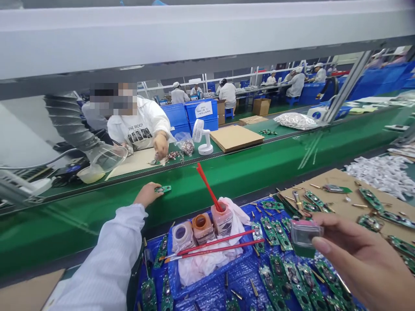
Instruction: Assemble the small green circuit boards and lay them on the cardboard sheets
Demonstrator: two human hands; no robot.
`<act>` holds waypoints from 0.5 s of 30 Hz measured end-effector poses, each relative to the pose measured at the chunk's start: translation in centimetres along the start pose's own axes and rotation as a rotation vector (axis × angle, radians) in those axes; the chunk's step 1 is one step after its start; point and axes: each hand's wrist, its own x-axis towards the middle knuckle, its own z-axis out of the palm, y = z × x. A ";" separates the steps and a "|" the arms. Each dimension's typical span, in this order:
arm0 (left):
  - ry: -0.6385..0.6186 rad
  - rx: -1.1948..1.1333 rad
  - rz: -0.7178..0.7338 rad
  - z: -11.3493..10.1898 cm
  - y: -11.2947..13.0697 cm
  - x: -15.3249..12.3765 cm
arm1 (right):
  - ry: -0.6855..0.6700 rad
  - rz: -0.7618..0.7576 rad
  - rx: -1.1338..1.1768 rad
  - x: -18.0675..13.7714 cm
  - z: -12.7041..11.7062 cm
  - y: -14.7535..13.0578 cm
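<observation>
My left hand [149, 194] reaches out over the green conveyor belt, its fingers closed on the end of a small green circuit board [164, 189]. I cannot tell whether that board touches the belt. On the right, my right hand [359, 250] pinches a small rectangular part with a clear grey face [306, 234] between thumb and fingers; a pinkish edge shows along its top and green beneath it. Under this hand, several green circuit boards [293, 276] with brass-coloured pieces lie on blue plastic sheeting [240, 268].
A blue tray [173, 283] holds three small bottles [202, 226], crumpled pink-white tissue and red-handled brushes [214, 250]. More boards lie on cardboard [343, 179] at right, beside white plastic parts [379, 172]. Across the belt [259, 172], a co-worker [139, 125] handles small parts near a white fan [202, 136].
</observation>
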 end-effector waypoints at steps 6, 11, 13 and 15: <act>0.227 -0.067 0.155 -4.4 2.6 -3.8 | 0.019 0.044 0.007 -0.1 -0.2 0.9; 0.301 -0.109 0.255 -8.5 5.6 -7.8 | 0.023 0.071 0.049 -0.7 -0.3 1.6; 0.313 -0.119 0.296 -10.0 6.9 -9.5 | 0.020 0.100 0.055 -1.0 -0.5 1.9; 0.316 -0.115 0.367 -11.5 8.2 -11.1 | 0.073 0.099 0.017 -1.4 -0.7 2.3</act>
